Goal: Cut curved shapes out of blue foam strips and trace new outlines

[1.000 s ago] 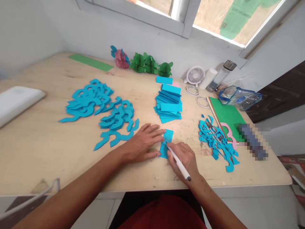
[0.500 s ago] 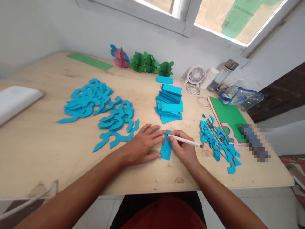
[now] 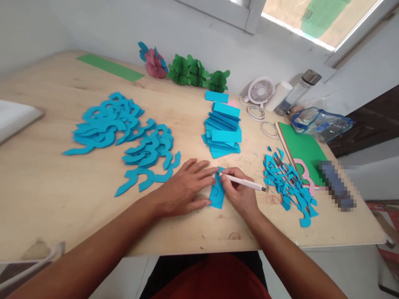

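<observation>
A small blue paper strip [image 3: 217,197] lies on the wooden table [image 3: 174,232], with dark curved lines drawn on its lower part. Over its left edge my left hand [image 3: 191,187] rests flat, fingers spread, the fingertips touching the paper. My right hand [image 3: 240,191] is closed around a white pen [image 3: 245,181], whose tip meets the upper part of the strip. Just beyond my hands sits a pile of blue paper rectangles [image 3: 226,136]. To the left lie wavy blue cutouts [image 3: 107,122] in a heap, with another stack of wavy cutouts [image 3: 146,151] beside it.
Blue scraps [image 3: 288,182] partly cover scissors [image 3: 282,166] at the right, near a pink wavy piece [image 3: 305,172] and a green book [image 3: 305,149]. Behind stand a small fan [image 3: 261,90], a bottle [image 3: 299,92] and green paper ornaments [image 3: 188,71]. A clear pouch [image 3: 324,124] lies far right.
The view has shifted slightly, so the table things sit a little differently in the picture. The pen tip has moved slightly up and left on the strip; my left hand stays in place.
</observation>
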Demonstrator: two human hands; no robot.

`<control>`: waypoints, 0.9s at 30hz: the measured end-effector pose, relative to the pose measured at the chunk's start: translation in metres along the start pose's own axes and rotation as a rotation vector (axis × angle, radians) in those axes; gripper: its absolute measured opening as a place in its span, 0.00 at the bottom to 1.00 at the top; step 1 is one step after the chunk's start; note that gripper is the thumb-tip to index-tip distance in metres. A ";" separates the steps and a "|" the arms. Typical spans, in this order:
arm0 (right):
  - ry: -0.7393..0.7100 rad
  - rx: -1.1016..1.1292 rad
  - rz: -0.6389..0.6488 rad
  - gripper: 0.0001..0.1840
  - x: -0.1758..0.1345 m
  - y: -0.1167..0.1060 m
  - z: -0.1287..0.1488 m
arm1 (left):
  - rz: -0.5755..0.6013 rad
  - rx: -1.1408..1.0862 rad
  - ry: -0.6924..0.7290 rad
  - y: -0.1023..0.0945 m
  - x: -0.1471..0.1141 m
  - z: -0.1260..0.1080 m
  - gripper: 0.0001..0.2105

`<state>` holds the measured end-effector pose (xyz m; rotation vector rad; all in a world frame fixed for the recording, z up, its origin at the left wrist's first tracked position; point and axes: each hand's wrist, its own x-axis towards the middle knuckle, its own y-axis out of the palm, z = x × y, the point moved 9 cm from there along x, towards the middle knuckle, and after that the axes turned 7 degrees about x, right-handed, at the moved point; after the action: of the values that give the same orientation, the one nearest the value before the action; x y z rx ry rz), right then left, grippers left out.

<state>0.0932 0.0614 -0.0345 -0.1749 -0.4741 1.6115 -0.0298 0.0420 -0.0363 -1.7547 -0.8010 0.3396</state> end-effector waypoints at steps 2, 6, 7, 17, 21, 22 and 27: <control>-0.012 -0.015 0.003 0.07 0.000 0.000 0.002 | -0.011 -0.007 0.000 -0.001 0.000 0.000 0.19; -0.028 -0.041 0.000 0.07 0.000 0.000 0.004 | -0.031 -0.017 -0.003 0.000 -0.002 0.001 0.20; -0.030 -0.050 0.000 0.08 0.000 0.000 0.004 | -0.034 -0.019 -0.002 0.000 -0.002 0.002 0.21; -0.048 -0.103 0.010 0.07 0.000 0.002 0.005 | -0.068 -0.019 0.006 0.006 -0.004 0.005 0.23; -0.068 -0.117 0.014 0.07 0.000 0.003 0.006 | -0.071 -0.022 0.010 0.006 -0.004 0.005 0.24; -0.075 -0.116 0.016 0.07 0.000 0.003 0.007 | -0.071 -0.022 0.011 0.006 -0.004 0.005 0.24; -0.097 -0.118 0.029 0.07 -0.001 0.004 0.009 | -0.058 0.001 0.011 0.008 -0.004 0.005 0.23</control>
<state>0.0860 0.0585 -0.0284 -0.1942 -0.6448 1.6258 -0.0335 0.0419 -0.0461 -1.7276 -0.8419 0.2909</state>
